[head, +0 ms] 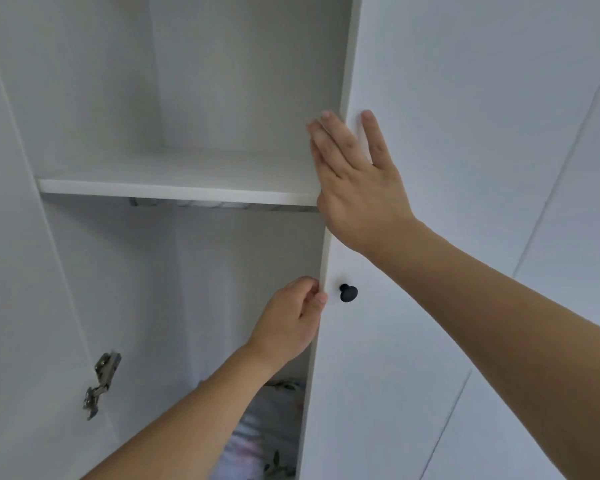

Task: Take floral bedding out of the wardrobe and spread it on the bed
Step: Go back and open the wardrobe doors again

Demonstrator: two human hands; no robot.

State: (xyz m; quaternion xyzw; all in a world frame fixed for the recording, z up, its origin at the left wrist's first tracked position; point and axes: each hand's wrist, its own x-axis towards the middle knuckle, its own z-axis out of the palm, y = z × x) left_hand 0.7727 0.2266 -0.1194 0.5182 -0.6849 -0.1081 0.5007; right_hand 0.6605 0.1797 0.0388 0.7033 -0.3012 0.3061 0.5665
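Observation:
The white wardrobe stands in front of me with its left side open. Low inside it, behind my left forearm, lies the floral bedding (267, 431), pale with pink and green flowers, only partly visible. My left hand (288, 320) grips the inner edge of the right wardrobe door (378, 375), just left of its black knob (347, 293). My right hand (357, 181) lies flat against the same door higher up, fingers spread, some curled over the door's edge.
A white shelf (177, 188) crosses the wardrobe at hand height, with nothing on it. A metal rail runs under it. The left door (21, 306) stands open, a metal hinge (101, 382) on its inner side. Further white panels continue to the right.

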